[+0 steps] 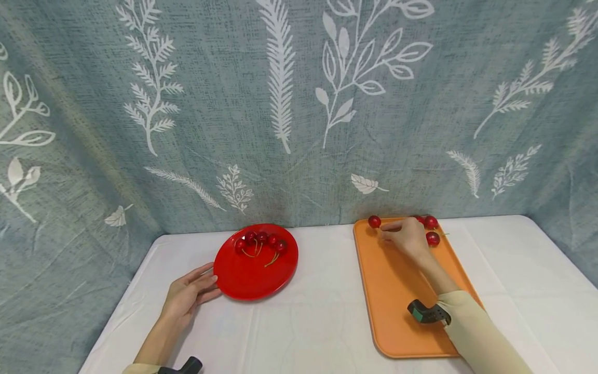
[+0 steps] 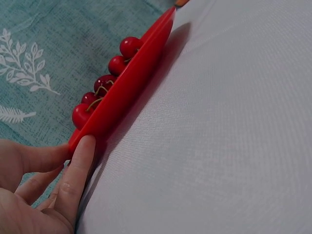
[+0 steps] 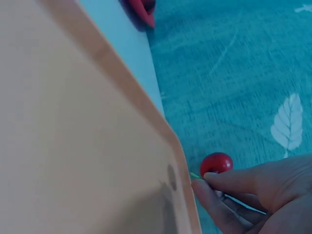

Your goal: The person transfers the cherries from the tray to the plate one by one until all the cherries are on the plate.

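Cherry at the far left corner of the orange tray is what my right hand is working at; first, though, the left side. My left hand lies flat on the white tablecloth with its fingers nearly straight, their tips touching the near left rim of the red plate; the left wrist view shows my thumb and forefinger pressed against the plate's edge, gripping nothing. On the plate's far half sits a cluster of cherries, stems trailing toward me.

To the right, well apart from the plate, the orange tray lies lengthwise on the cloth. My right hand reaches over its far end, and thumb and forefinger pinch the green stem of the corner cherry, right by the fruit. Just right of my hand two more cherries rest on the tray, one at the far edge and one a little nearer. Behind the table hangs the grey-blue leaf-printed cloth.
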### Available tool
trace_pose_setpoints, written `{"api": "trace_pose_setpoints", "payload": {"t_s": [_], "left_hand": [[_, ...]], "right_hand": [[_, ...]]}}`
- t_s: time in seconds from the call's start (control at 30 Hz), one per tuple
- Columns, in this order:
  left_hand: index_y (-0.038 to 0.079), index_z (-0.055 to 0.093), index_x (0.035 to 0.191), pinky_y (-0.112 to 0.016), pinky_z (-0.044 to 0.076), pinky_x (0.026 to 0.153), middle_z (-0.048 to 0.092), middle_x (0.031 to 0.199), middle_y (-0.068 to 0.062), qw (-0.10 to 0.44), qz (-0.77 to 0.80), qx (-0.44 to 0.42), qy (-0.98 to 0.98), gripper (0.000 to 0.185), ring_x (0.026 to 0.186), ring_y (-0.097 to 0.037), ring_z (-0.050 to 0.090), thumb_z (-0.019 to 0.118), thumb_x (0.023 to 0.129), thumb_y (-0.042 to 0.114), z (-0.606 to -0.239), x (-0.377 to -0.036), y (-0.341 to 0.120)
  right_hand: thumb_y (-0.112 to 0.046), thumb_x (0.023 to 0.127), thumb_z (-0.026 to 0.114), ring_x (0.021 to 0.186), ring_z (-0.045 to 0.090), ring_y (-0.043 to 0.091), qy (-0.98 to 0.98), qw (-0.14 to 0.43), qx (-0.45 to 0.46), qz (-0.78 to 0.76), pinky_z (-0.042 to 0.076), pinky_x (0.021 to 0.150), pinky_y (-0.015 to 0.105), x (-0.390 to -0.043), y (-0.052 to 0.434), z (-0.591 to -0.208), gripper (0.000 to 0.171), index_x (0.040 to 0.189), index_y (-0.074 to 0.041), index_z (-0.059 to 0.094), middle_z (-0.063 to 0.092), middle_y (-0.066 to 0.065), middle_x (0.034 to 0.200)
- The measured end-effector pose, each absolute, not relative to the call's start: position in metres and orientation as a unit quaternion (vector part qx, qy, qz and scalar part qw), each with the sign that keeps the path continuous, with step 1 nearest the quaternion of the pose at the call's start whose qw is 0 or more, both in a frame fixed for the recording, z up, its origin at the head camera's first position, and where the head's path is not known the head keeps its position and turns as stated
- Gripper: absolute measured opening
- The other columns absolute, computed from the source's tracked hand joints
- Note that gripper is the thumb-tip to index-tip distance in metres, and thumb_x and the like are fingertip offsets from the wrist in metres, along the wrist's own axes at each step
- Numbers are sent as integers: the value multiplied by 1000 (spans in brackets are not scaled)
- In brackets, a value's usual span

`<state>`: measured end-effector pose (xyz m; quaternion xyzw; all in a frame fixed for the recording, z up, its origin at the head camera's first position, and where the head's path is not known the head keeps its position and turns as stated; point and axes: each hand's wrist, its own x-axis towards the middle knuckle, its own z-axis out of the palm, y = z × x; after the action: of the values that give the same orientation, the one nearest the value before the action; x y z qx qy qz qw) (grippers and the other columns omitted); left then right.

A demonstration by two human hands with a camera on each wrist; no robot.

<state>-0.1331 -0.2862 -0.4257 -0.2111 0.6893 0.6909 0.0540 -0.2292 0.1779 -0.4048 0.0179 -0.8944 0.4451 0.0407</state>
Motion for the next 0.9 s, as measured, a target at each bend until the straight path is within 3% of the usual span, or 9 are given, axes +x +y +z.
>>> {"api": "trace_pose_setpoints", "payload": {"t_s": [0.13,0.37,0.9], "left_hand": [[-1,36,149,-31,59,80,66,113,-3,55,693,-211,687,57,86,-12,72,59,97,9,-426,-133,-285],[-2,35,149,-30,59,80,65,120,-7,57,693,-198,691,58,86,-14,72,58,98,9,-427,-134,-284],[-1,35,149,-30,58,80,67,114,-3,51,692,-196,693,57,87,-12,72,58,98,9,-429,-133,-287]], "right_hand": [[-7,87,72,74,71,18,-888,24,10,460,56,60,19,-230,171,-403,20,101,6,75,72,21,98],[-4,88,71,86,71,19,-835,-24,-3,550,59,79,36,-226,155,-392,26,110,10,70,65,27,116],[4,85,71,76,73,23,-786,-60,48,613,60,77,41,-221,85,-394,19,102,14,71,71,24,98]]}}
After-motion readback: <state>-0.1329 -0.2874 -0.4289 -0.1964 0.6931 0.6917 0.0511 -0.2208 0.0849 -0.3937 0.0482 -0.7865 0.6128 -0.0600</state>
